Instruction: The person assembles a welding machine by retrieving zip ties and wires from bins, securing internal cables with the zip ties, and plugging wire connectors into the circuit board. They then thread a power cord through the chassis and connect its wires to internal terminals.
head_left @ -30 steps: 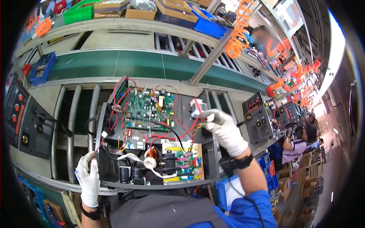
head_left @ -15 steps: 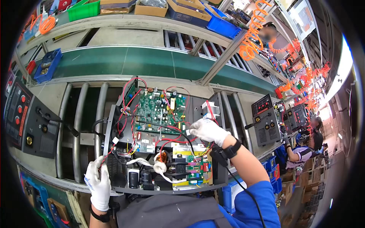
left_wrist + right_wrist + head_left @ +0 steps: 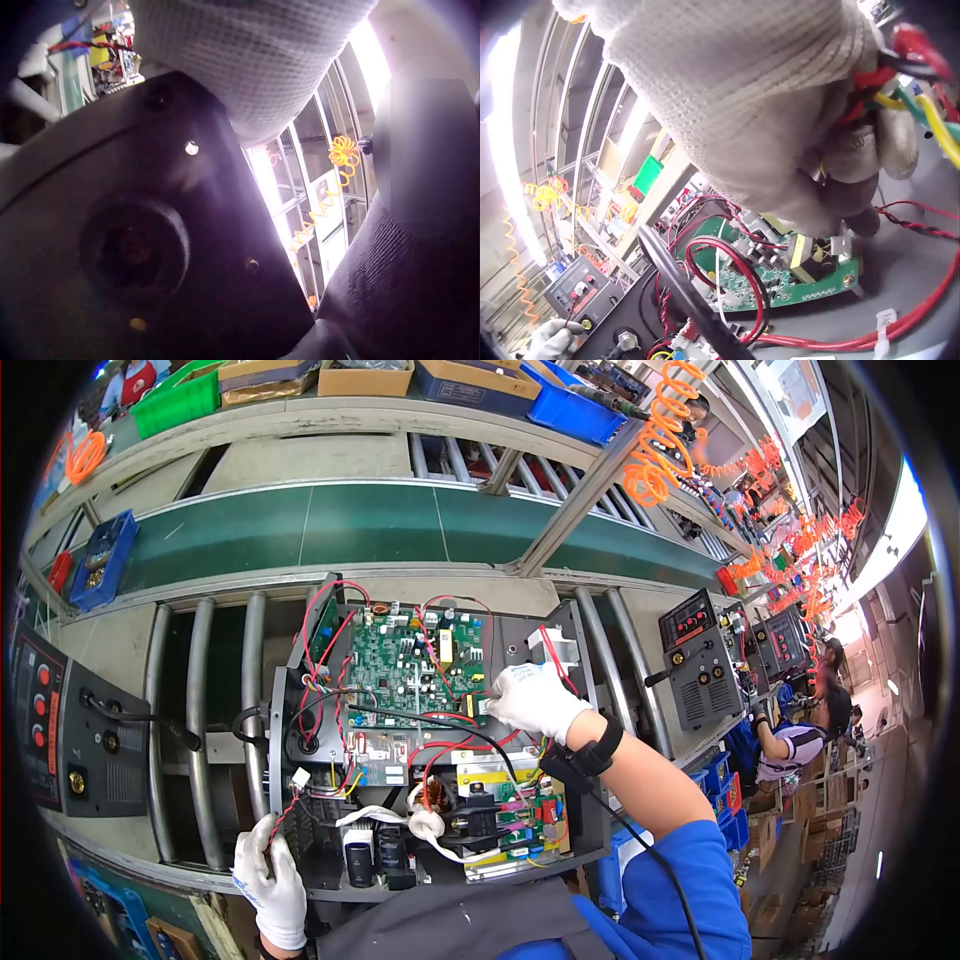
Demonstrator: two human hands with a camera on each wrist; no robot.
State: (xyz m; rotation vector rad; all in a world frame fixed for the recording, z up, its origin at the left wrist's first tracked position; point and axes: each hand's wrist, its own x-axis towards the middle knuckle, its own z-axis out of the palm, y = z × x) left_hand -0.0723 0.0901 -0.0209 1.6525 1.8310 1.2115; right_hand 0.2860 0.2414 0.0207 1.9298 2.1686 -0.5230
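An opened machine chassis (image 3: 590,800) lies before me, with a green circuit board (image 3: 400,660) at its back. At the board's right edge, my gloved right hand (image 3: 537,700) has its fingers curled round a bundle of red, yellow and green wires (image 3: 930,124), its fingertips close to the edge parts. By the chassis's front left corner, my gloved left hand (image 3: 272,885) pinches a twisted red-and-black wire (image 3: 284,820) between thumb and finger. A white connector (image 3: 300,778) ends that wire. The glove hides whatever end the right fingers hold.
Metal rollers (image 3: 205,730) run under the chassis. A similar machine (image 3: 100,730) stands at left and another (image 3: 700,670) at right. Behind runs a green belt (image 3: 370,525), below a shelf with boxes and a blue bin (image 3: 570,410). Loose cables cross the chassis.
My right hand has come left and down from near the white block to the board's right edge, bringing the wires along. The left hand keeps pinching its wire. The head view has shifted slightly.
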